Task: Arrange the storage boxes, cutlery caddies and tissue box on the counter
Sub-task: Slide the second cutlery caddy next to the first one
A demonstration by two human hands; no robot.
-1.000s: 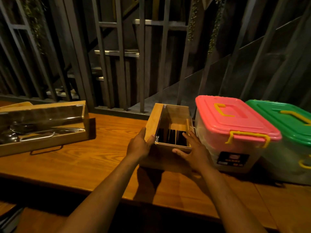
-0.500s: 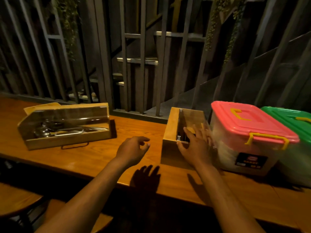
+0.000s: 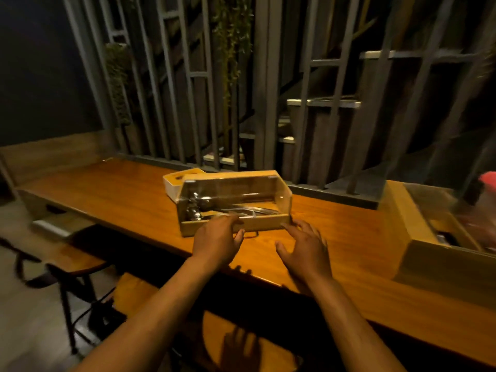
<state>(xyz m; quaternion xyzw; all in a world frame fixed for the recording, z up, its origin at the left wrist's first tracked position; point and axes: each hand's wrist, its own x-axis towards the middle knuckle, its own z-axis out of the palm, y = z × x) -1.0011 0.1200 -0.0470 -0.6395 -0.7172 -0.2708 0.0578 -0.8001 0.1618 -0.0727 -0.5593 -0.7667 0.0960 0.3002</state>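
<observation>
A long wooden counter (image 3: 120, 194) runs across the view in front of a wall of grey slats. At its right end stands a wooden cutlery caddy (image 3: 418, 237) seen end-on, its clear top blurred; something dark lies inside, too smeared to name. Just past it, at the frame's edge, shows a sliver of a pink lid (image 3: 489, 181).

Near the middle of the counter sits a second, wider caddy (image 3: 233, 200) with a clear, sloped cover and a low wooden front wall. Metal cutlery lies inside it, bunched at the left end with long handles running right. A wire handle pokes out under its front edge. Behind its left corner, touching or nearly so, is a pale tissue box (image 3: 174, 181), mostly hidden.

The left hand (image 3: 217, 240) is loosely open, fingertips resting on the caddy's front wall, gripping nothing. The right hand (image 3: 303, 251) is spread open, palm down, fingertips at the caddy's front right corner, holding nothing.
</observation>
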